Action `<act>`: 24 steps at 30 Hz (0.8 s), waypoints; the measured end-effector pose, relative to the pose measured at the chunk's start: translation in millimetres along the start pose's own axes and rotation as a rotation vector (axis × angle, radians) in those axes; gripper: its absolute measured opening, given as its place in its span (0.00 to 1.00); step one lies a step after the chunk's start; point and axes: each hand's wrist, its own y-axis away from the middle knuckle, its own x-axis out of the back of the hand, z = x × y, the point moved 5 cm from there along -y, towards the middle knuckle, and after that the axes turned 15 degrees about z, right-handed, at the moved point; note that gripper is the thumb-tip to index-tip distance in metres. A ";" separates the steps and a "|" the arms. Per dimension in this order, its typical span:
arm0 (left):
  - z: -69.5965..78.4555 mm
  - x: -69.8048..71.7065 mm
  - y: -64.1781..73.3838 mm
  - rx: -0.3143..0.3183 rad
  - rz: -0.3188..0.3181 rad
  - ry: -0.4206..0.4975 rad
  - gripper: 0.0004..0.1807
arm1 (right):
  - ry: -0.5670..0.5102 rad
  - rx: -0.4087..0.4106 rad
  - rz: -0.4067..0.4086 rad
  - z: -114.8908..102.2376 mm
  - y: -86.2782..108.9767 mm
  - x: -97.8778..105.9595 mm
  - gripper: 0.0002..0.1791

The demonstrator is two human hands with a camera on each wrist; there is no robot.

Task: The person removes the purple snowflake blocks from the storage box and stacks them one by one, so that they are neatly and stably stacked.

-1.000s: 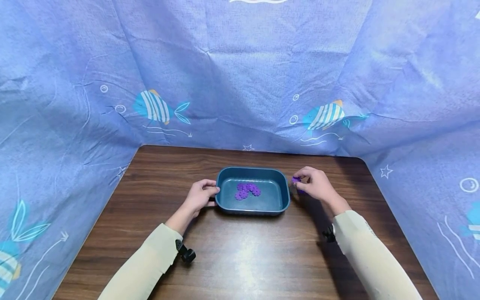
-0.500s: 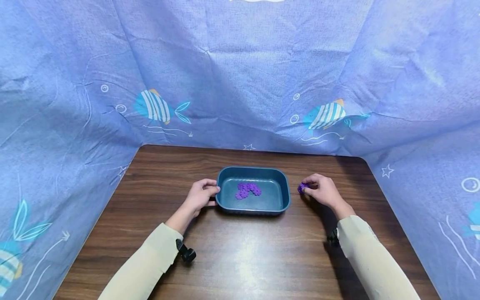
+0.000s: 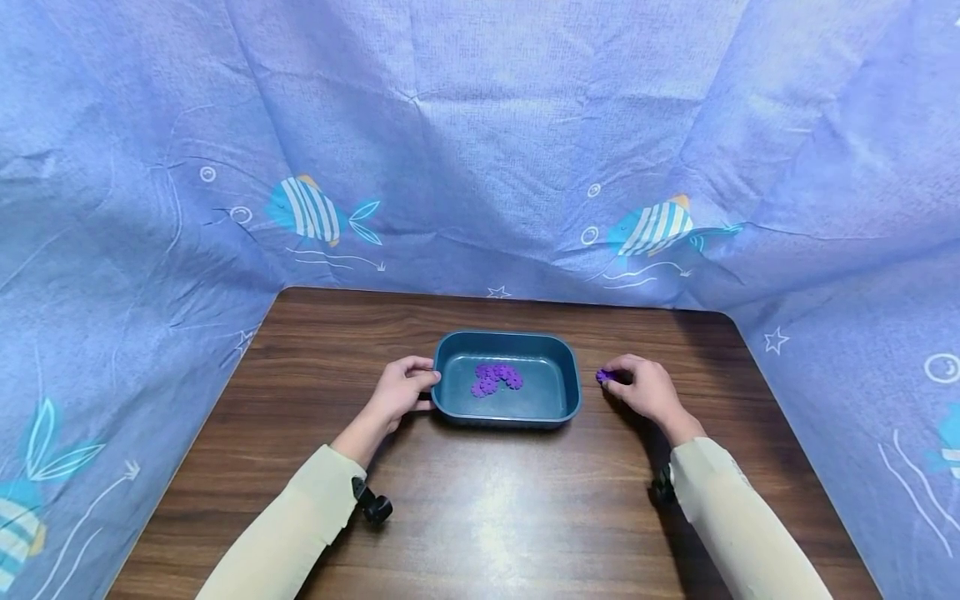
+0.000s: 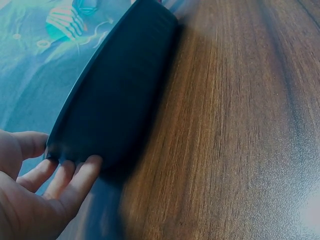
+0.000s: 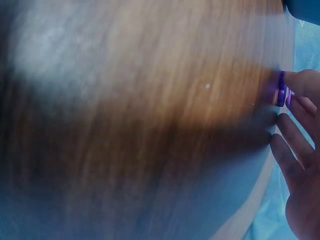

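Note:
A dark teal rectangular dish [image 3: 504,422] stands on the table. My left hand [image 3: 401,392] grips its left end, the thumb over the rim and the other fingers against the outer wall, as the left wrist view also shows. Inside the dish lies a small cluster of purple notched discs [image 3: 495,379], some overlapping. To the right of the dish, my right hand [image 3: 647,390] pinches purple notched discs [image 3: 603,377] between thumb and fingers, close over the tabletop. In the right wrist view these discs [image 5: 281,90] show edge-on, partly hidden by the thumb; how many there are I cannot tell.
The brown wood-grain table [image 3: 480,500] has rounded far corners. Behind and at both sides hangs a blue cloth [image 3: 480,167] printed with striped fish. A black strap with a small camera [image 3: 372,502] sits at the left wrist.
My right hand has drawn away from the dish's right side and settled lower. Two purple discs seen apart a second ago now appear together at its fingertips. Left hand and dish keep their place.

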 end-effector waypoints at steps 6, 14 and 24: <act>1.8 -0.7 2.5 0.004 0.004 0.001 0.19 | 0.030 -0.016 -0.022 0.2 0.3 -2.2 0.12; 0.6 -0.3 2.1 0.007 0.003 -0.002 0.19 | 0.036 -0.026 -0.038 -1.8 -0.5 -2.3 0.12; 0.6 -0.2 1.0 0.012 0.004 -0.009 0.19 | 0.052 -0.036 -0.055 -2.5 -1.3 -2.2 0.13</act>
